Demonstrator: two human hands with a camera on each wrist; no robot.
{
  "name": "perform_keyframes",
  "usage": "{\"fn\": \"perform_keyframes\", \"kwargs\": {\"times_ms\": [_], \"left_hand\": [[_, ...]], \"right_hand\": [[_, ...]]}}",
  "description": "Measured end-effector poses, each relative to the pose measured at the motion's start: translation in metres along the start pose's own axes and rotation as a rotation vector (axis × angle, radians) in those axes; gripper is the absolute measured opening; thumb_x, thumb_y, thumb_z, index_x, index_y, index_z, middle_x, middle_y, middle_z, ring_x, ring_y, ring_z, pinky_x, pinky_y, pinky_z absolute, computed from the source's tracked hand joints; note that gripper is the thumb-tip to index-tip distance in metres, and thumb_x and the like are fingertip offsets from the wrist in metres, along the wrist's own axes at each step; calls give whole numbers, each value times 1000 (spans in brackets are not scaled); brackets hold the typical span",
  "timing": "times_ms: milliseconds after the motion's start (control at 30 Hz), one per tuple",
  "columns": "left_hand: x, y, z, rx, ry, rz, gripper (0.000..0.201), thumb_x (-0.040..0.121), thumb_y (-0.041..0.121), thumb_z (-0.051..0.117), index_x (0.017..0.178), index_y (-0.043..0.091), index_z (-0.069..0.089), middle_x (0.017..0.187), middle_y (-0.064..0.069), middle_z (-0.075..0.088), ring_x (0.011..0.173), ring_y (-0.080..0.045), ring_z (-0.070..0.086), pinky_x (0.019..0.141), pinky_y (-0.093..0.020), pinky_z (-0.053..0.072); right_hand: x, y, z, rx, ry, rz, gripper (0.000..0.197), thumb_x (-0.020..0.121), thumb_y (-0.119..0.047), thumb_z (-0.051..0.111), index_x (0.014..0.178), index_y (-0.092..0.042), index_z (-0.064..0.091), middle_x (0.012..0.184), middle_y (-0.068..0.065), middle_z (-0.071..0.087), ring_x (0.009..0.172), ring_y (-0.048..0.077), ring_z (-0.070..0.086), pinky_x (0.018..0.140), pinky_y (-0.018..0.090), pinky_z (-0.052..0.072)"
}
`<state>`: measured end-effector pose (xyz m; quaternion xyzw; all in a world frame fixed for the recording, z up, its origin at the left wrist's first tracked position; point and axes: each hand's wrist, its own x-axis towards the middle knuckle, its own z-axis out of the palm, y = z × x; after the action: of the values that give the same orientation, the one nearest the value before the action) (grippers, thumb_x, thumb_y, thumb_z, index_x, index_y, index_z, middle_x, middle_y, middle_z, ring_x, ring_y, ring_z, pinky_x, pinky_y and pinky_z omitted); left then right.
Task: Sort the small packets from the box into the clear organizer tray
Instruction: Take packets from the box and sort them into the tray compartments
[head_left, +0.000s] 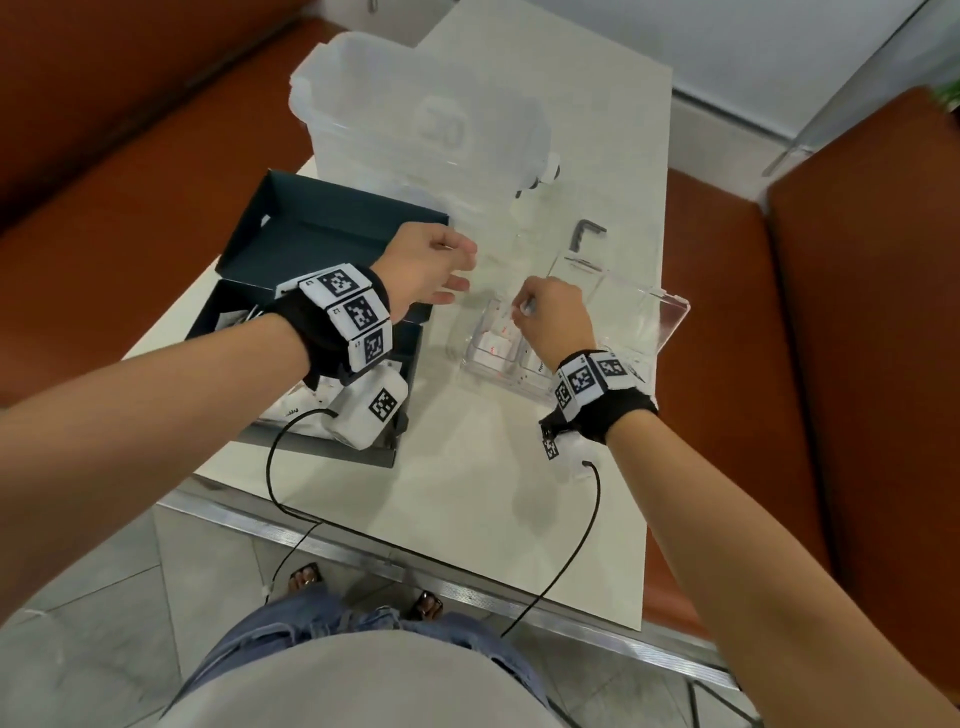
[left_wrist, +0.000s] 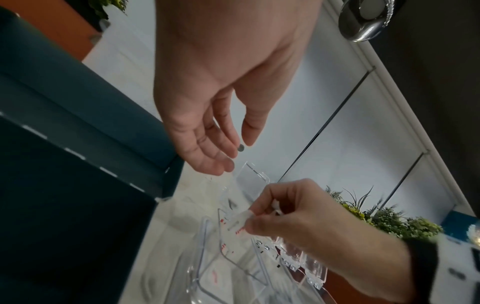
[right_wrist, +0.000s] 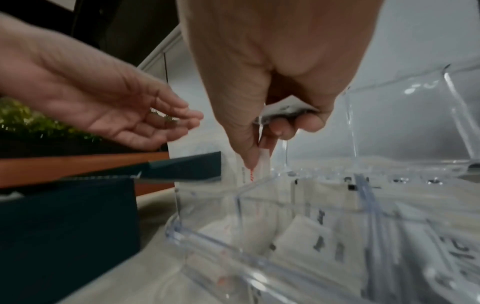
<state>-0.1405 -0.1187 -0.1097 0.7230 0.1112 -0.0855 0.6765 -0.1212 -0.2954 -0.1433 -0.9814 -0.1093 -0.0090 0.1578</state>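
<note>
A grey hex key (head_left: 586, 232) lies on the white table (head_left: 467, 493).

A bare strip of pale table (head_left: 467, 467) lies open between the dark box (head_left: 322, 234) on the left and the clear organizer tray (head_left: 670, 317) on the right, while a tall translucent container (head_left: 415, 119) blocks the far side and both hands hover over the strip's far end.

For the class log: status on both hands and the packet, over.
Right hand pinching a packet above the clear tray. Left hand open, empty, beside the dark box. Nothing blocking.
</note>
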Motion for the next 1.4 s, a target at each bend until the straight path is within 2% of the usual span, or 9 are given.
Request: {"fn": "perform_keyframes", "kwargs": {"times_ms": [233, 500, 633, 733, 833, 933, 1133, 1233, 1400], "left_hand": [[0, -3, -8, -38, -13, -15, 15, 94, 12, 61, 109, 12, 64, 98, -2, 67, 81, -16, 67, 74, -26, 57], [1, -2, -12, -38, -25, -22, 15, 93, 12, 63, 108, 12, 66, 97, -1, 67, 81, -15, 68, 71, -24, 58], [-2, -2, -5, 6, -101, -44, 13, 94, 14, 62, 105, 14, 67, 101, -4, 70, 79, -15, 68, 65, -22, 56], [-8, -4, 12, 100, -228, -70, 18, 96, 20, 60, 110, 11, 66, 104, -5, 72, 79, -15, 69, 69, -24, 57], [-16, -4, 33, 148, -380, -104, 22, 97, 26, 57, 112, 12, 65, 106, -5, 72, 82, -17, 69, 77, -29, 56], [-22, -1, 50, 46, -459, -127, 17, 95, 28, 61, 106, 15, 65, 103, -2, 73, 83, -15, 70, 74, -27, 57], [-27, 12, 72, -79, -449, -88, 14, 90, 11, 67, 104, 13, 63, 93, -1, 69, 84, -17, 69, 69, -22, 57], [-27, 18, 80, -119, -371, -75, 10, 90, 7, 66, 98, 12, 62, 88, -6, 68, 76, -17, 70, 67, -24, 57], [-25, 19, 98, -48, -319, -28, 10, 88, 10, 70, 95, 14, 63, 92, -5, 70, 74, -17, 69, 66, -23, 56]], "right_hand": [[3, -4, 24, -203, -18, -24, 19, 88, 1, 47, 99, -5, 62, 101, 14, 59, 89, 36, 58, 82, 36, 39], [2, -5, 25, -216, -7, -31, 20, 89, -1, 55, 109, -5, 54, 108, 14, 55, 90, 33, 56, 81, 36, 43], [-5, -4, 2, 202, 126, 56, 23, 86, -11, 64, 108, -8, 59, 92, 4, 55, 80, 18, 52, 72, 22, 37], [-13, -8, -20, 647, 172, 230, 18, 96, -22, 51, 106, -14, 64, 76, -3, 65, 67, 10, 58, 71, 25, 43], [-24, -9, -37, 1007, 84, 278, 30, 103, -28, 40, 114, -14, 64, 93, 4, 73, 77, 15, 66, 79, 30, 53], [-34, -3, -48, 1181, -4, 293, 40, 104, -36, 34, 124, -12, 61, 112, 4, 71, 99, 23, 68, 90, 37, 55], [-51, 24, -61, 1116, -62, 316, 40, 101, -46, 36, 121, -27, 64, 113, 1, 70, 99, 16, 66, 83, 34, 52], [-56, 41, -69, 1068, 2, 329, 27, 97, -32, 55, 116, -17, 65, 107, 3, 69, 94, 21, 65, 85, 41, 52], [-60, 64, -82, 1033, 172, 305, 22, 91, -21, 64, 112, -18, 65, 95, 3, 72, 78, 11, 66, 68, 23, 54]]}}
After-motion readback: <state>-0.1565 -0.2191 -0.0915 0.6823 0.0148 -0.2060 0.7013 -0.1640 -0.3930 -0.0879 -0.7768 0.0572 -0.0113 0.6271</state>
